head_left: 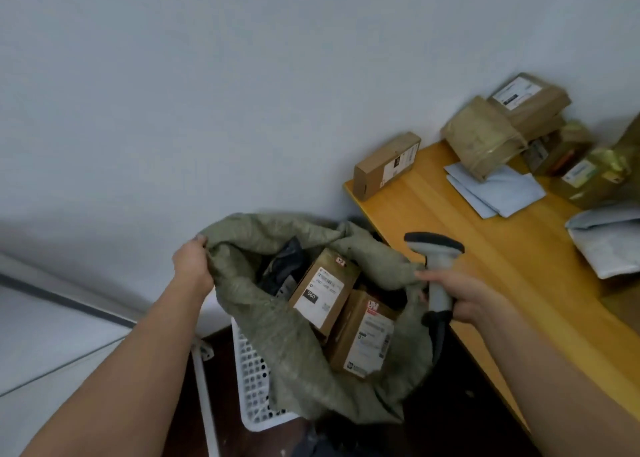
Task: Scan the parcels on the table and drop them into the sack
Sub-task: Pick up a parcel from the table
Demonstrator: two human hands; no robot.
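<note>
A green woven sack [287, 349] stands open at the table's left end. My left hand [194, 266] grips its left rim. My right hand [460, 297] holds the grey barcode scanner [437, 276] by its handle and also touches the sack's right rim. Inside the sack lie two brown cardboard parcels with white labels [323, 292] [363, 338] and a dark bag [282, 269]. On the wooden table [460, 228] lie a flat brown box [386, 165], a stack of brown parcels [502, 127] and grey mailers [498, 188].
A white perforated basket [251, 380] sits under the sack on the dark floor. A white wall runs behind everything. More taped parcels [581, 169] and a white padded mailer [609, 241] crowd the table's right side.
</note>
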